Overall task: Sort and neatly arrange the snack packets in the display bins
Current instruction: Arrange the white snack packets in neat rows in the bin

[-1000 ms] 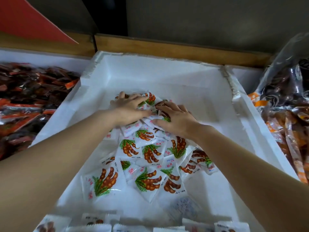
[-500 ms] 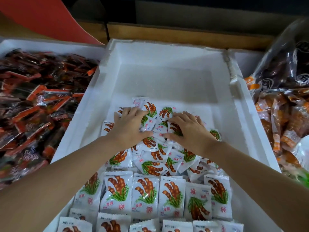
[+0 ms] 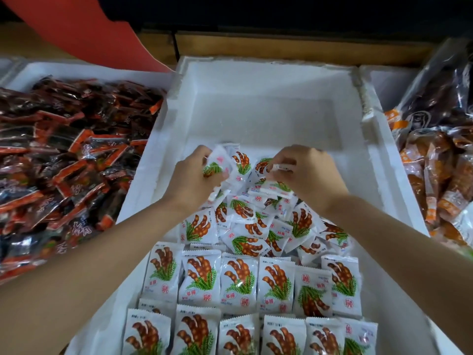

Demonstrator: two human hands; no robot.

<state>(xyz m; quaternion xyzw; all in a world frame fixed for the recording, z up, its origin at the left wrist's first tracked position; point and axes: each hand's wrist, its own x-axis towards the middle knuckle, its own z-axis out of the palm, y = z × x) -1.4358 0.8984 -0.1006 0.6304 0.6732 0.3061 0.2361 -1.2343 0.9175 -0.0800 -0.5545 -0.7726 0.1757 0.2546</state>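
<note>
Dark wall [image 3: 281,16] at the back; a white foam display bin [image 3: 256,80] held white pod-print snack packets [image 3: 256,226], loose heap mid-bin, neat rows nearer. Left hand [image 3: 192,180] fingers curled round one packet [image 3: 218,163], right hand [image 3: 309,172] fingers pinched another packet [image 3: 280,167].

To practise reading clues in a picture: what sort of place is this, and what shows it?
Probably a shop's snack display. White foam bins stand side by side, holding dark red packets, white packets and orange packets. The near white ones lie in neat rows.
</note>
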